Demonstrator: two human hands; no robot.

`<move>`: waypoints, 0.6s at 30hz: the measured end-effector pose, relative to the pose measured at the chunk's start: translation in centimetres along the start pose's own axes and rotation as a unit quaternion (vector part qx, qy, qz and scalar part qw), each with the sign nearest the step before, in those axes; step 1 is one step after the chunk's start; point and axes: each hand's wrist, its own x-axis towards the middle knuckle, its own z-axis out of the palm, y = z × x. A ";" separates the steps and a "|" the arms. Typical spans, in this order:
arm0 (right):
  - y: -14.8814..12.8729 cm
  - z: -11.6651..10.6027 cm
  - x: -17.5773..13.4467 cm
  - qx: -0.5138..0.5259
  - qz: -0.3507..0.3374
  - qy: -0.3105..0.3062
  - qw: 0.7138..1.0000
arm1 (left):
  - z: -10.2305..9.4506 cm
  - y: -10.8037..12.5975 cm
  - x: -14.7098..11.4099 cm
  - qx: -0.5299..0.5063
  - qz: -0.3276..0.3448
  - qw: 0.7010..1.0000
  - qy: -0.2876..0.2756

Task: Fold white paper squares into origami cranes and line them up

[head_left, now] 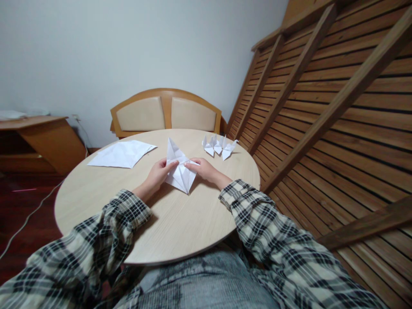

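Note:
A partly folded sheet of white origami paper is held over the middle of the round table, one point toward the far side and another toward me. My left hand grips its left edge, thumb on top. On the opposite edge, my right hand pinches the paper with its thumb over the creases. The fingers beneath the paper are hidden on both sides. Beyond my right hand stand several small folded paper cranes in a cluster. To the left lies a stack of white paper, flat on the table.
The round light-wood table has a wooden headboard behind it against the wall. Brown wooden slats lean close along the right. A wooden desk stands at the left, with a white cable on the floor.

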 end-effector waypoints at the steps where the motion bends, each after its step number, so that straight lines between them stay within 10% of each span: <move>1: 0.0 0.0 0.0 -0.007 -0.004 0.015 1.000 | -0.1 -0.1 0.1 0.004 0.009 1.000 0.008; 9: 0.2 -0.7 0.6 -0.080 0.003 0.135 0.988 | -1.4 -0.8 1.2 0.199 0.174 0.957 0.120; 18: -0.3 -0.6 0.6 -0.084 -0.021 0.158 0.984 | -0.5 0.1 0.1 0.356 0.291 0.886 0.056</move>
